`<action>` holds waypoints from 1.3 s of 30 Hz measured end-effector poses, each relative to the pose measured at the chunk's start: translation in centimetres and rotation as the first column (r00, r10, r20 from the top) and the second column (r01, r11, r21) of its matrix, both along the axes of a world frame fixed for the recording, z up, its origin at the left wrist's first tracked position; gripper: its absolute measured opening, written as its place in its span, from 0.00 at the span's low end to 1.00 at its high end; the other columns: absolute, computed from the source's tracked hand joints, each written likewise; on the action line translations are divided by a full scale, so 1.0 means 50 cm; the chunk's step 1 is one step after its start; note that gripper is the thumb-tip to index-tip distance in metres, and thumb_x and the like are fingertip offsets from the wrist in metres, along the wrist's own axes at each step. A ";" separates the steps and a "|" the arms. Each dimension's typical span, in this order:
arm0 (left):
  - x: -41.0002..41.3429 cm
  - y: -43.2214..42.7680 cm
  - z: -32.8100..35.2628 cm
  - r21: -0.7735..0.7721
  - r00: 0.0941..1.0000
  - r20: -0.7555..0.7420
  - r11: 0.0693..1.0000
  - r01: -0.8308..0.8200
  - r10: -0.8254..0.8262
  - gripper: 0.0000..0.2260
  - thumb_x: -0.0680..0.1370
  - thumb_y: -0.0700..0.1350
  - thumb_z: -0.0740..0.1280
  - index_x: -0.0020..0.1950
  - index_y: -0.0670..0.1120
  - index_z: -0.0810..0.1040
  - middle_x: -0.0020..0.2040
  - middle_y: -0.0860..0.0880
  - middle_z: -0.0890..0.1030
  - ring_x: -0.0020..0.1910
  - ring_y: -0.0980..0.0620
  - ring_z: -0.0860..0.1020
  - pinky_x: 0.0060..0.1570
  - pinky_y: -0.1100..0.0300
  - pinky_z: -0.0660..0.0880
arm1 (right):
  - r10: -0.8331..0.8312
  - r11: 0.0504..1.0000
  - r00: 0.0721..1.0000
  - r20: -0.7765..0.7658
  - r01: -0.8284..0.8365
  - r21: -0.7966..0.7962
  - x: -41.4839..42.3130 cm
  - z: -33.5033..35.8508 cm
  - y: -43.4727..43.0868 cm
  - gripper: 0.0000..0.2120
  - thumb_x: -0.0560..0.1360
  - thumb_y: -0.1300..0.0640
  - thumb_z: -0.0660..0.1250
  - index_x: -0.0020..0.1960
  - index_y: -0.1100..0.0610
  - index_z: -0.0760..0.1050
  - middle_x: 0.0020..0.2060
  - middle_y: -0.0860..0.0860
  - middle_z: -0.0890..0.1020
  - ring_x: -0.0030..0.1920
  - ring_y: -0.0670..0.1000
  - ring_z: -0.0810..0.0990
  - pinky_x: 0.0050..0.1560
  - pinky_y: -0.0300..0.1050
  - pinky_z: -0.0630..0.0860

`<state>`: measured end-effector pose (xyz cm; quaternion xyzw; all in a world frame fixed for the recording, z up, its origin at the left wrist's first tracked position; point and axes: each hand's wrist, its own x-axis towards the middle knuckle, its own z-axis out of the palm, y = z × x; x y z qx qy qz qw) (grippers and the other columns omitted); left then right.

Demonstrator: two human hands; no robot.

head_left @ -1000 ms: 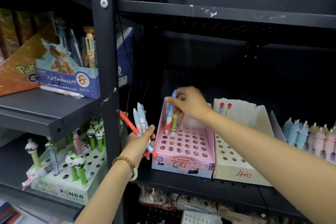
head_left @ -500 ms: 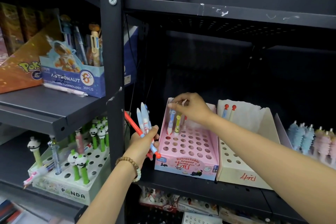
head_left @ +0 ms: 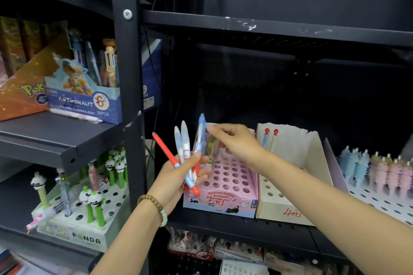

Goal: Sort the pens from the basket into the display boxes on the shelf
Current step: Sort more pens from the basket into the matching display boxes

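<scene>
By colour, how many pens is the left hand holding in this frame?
Red pen: 1
White pens: 2
Blue pen: 1
Total: 4 pens, all gripped in the left hand.

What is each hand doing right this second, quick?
Left hand: closed around a bunch of pens.
Right hand: fingertips at the top of the blue pen; whether it pinches it cannot be told.
</scene>
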<state>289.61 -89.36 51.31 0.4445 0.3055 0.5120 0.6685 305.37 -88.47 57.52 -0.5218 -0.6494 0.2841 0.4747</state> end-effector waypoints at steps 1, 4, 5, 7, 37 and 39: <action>0.007 -0.005 0.005 0.003 1.000 -0.006 1.000 0.026 -0.026 0.16 0.70 0.47 0.71 0.55 0.42 0.79 0.48 0.44 0.85 0.44 0.47 0.84 0.35 0.62 0.79 | 0.028 0.998 0.999 -0.047 -0.030 -0.047 0.003 0.000 -0.010 0.10 0.76 0.48 0.65 0.49 0.51 0.82 0.42 0.48 0.84 0.35 0.42 0.80 0.34 0.27 0.71; 0.027 -0.015 0.018 0.013 0.995 -0.063 0.997 0.075 -0.074 0.17 0.68 0.48 0.72 0.54 0.43 0.79 0.47 0.45 0.85 0.43 0.47 0.84 0.34 0.62 0.79 | 0.086 0.988 0.973 -0.213 -0.111 -0.106 0.019 0.009 -0.027 0.10 0.77 0.49 0.64 0.52 0.51 0.81 0.43 0.48 0.83 0.38 0.41 0.80 0.39 0.33 0.77; 0.031 -0.017 0.022 0.015 0.994 -0.065 0.996 0.090 -0.089 0.17 0.68 0.48 0.72 0.54 0.43 0.79 0.47 0.45 0.85 0.42 0.47 0.84 0.33 0.62 0.79 | 0.107 0.981 0.956 -0.273 -0.146 -0.127 0.027 0.014 -0.027 0.10 0.78 0.50 0.63 0.54 0.51 0.80 0.46 0.48 0.84 0.42 0.43 0.81 0.44 0.35 0.79; 0.032 -0.019 0.030 0.018 0.991 -0.050 0.992 0.128 -0.127 0.17 0.69 0.48 0.71 0.55 0.42 0.79 0.48 0.44 0.85 0.42 0.48 0.84 0.33 0.62 0.79 | 0.177 0.957 0.900 -0.397 -0.252 -0.143 0.044 0.026 -0.027 0.10 0.79 0.53 0.61 0.57 0.52 0.79 0.49 0.48 0.85 0.50 0.45 0.82 0.49 0.37 0.79; -0.018 0.044 -0.033 -0.028 0.981 -0.073 0.983 -0.181 0.178 0.11 0.75 0.52 0.67 0.47 0.45 0.78 0.34 0.51 0.82 0.34 0.52 0.83 0.28 0.60 0.77 | -0.240 0.914 0.895 0.375 0.079 0.398 -0.016 -0.069 0.038 0.11 0.74 0.49 0.69 0.54 0.52 0.81 0.50 0.45 0.77 0.55 0.43 0.71 0.51 0.27 0.63; -0.012 0.038 -0.016 -0.070 0.984 0.143 0.993 -0.096 0.105 0.13 0.71 0.50 0.68 0.51 0.43 0.79 0.42 0.49 0.85 0.44 0.50 0.84 0.34 0.60 0.79 | -0.186 0.925 0.959 0.215 0.097 0.367 -0.016 -0.053 0.014 0.09 0.76 0.51 0.66 0.54 0.51 0.80 0.49 0.43 0.77 0.53 0.41 0.72 0.53 0.25 0.64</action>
